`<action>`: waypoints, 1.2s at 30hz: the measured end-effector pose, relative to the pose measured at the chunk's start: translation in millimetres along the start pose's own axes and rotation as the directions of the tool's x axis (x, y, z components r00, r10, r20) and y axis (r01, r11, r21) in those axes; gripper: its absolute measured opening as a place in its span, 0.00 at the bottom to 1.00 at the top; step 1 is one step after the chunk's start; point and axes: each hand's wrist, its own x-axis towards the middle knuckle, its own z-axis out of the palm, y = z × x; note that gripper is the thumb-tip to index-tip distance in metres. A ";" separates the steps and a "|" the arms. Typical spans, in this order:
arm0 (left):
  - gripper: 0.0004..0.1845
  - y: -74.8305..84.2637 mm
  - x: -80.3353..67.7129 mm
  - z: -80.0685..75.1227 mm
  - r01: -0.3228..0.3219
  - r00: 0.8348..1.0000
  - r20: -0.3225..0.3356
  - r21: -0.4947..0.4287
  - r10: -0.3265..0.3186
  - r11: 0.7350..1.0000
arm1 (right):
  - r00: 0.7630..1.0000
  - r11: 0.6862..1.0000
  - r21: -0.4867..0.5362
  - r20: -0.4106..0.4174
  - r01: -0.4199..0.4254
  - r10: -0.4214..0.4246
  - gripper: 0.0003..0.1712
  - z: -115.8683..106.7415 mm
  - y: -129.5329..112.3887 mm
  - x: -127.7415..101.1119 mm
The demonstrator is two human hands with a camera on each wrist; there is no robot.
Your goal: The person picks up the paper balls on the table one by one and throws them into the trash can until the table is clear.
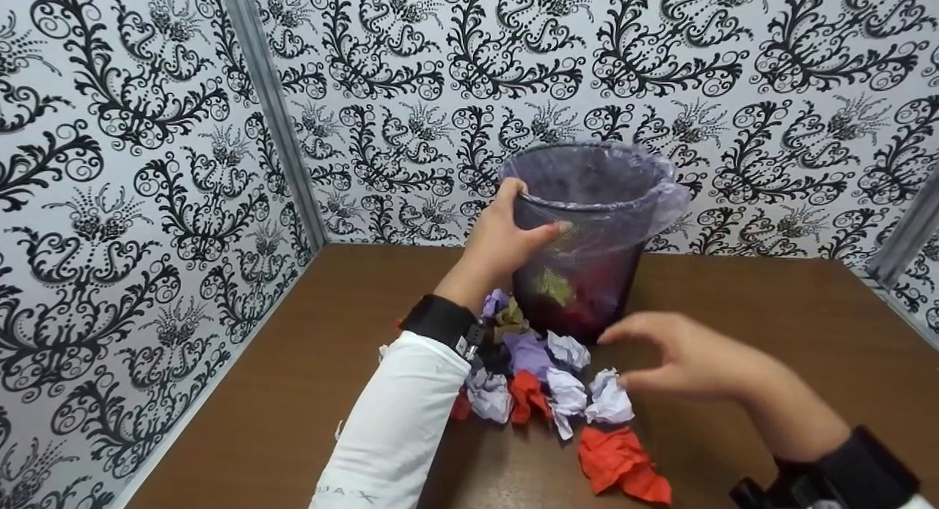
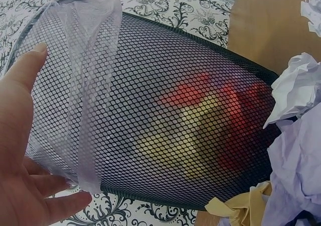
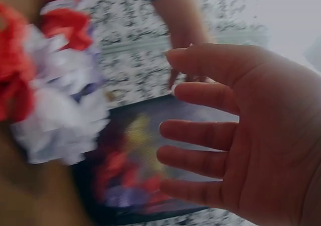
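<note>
A black mesh wastebasket (image 1: 609,274) lined with a thin purple plastic bag (image 1: 664,193) stands at the back of the brown table (image 1: 770,326). Red and yellow crumpled paper shows through its mesh (image 2: 190,120). My left hand (image 1: 510,234) holds the basket at its rim, thumb along the top and fingers on the mesh wall (image 2: 20,150). My right hand (image 1: 653,355) hovers with fingers spread and nothing in it, just above a pile of crumpled white, lilac and red paper balls (image 1: 546,373) at the basket's foot. The right wrist view is blurred; the hand (image 3: 241,130) faces the basket (image 3: 150,155).
A larger red crumpled sheet (image 1: 620,465) lies nearer the table's front, apart from the pile. Patterned black-and-white walls (image 1: 147,164) close in the table on the left, back and right. Bare tabletop lies left and right of the basket.
</note>
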 end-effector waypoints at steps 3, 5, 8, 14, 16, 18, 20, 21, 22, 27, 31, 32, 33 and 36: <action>0.37 -1.3 -0.7 -0.2 -0.006 1.000 -0.001 -0.004 0.006 1.000 | 0.999 0.999 0.036 0.046 -0.012 0.011 0.29 19.1 8.1 -2.1; 0.37 -1.7 -0.7 -0.1 -0.013 1.000 -0.003 -0.007 0.013 1.000 | 0.998 0.999 0.048 0.067 -0.021 0.018 0.28 28.2 12.1 -3.2; 0.37 -1.9 -0.8 0.5 -0.014 1.000 -0.009 0.000 0.014 1.000 | 0.996 0.998 0.065 0.090 -0.027 0.021 0.28 37.2 17.5 -5.3; 0.38 -0.5 -0.5 0.0 -0.014 1.000 -0.013 -0.022 0.014 1.000 | 0.992 0.995 0.080 0.112 -0.060 0.051 0.30 46.1 26.8 -7.5; 0.38 -0.4 -0.6 -0.5 -0.011 1.000 -0.011 -0.027 0.011 1.000 | 0.992 0.995 0.080 0.114 -0.065 0.055 0.29 49.0 29.8 -7.6; 0.38 -0.5 -1.0 -0.8 -0.007 1.000 -0.005 -0.028 0.007 1.000 | 0.992 0.995 0.077 0.110 -0.069 0.060 0.28 51.8 32.3 -7.7; 0.38 -0.6 -1.2 -1.0 -0.004 1.000 -0.001 -0.027 0.004 1.000 | 0.993 0.994 0.079 0.099 -0.069 0.062 0.27 54.2 34.6 -7.8; 0.38 -0.5 -1.3 -1.0 -0.002 1.000 0.000 -0.027 0.002 1.000 | 0.994 0.994 0.083 0.091 -0.070 0.063 0.26 55.2 35.7 -7.8; 0.38 -0.3 -1.4 -1.2 -0.001 1.000 0.002 -0.027 0.001 1.000 | 0.994 0.994 0.087 0.084 -0.072 0.065 0.25 55.9 36.4 -7.8; 0.37 0.7 -1.1 -1.1 -0.002 1.000 0.003 -0.022 0.002 1.000 | 0.993 0.986 0.139 0.078 -0.095 0.084 0.22 59.1 36.9 -8.2; 0.37 0.7 -1.9 -1.2 0.001 1.000 -0.001 -0.018 -0.001 1.000 | 0.993 0.981 0.168 0.077 -0.099 0.088 0.21 64.7 35.8 -7.1; 0.37 0.7 -2.0 -1.1 0.001 1.000 -0.002 -0.017 -0.001 1.000 | 0.994 0.980 0.172 0.077 -0.096 0.084 0.20 66.2 35.6 -6.7; 0.37 0.7 -2.3 -1.1 0.003 1.000 -0.002 -0.017 -0.003 1.000 | 0.994 0.981 0.169 0.076 -0.091 0.079 0.19 67.5 35.9 -6.5; 0.38 0.4 -3.0 -1.2 0.010 1.000 -0.001 -0.012 -0.010 1.000 | 0.995 0.984 0.160 0.078 -0.081 0.070 0.18 68.3 34.8 -6.3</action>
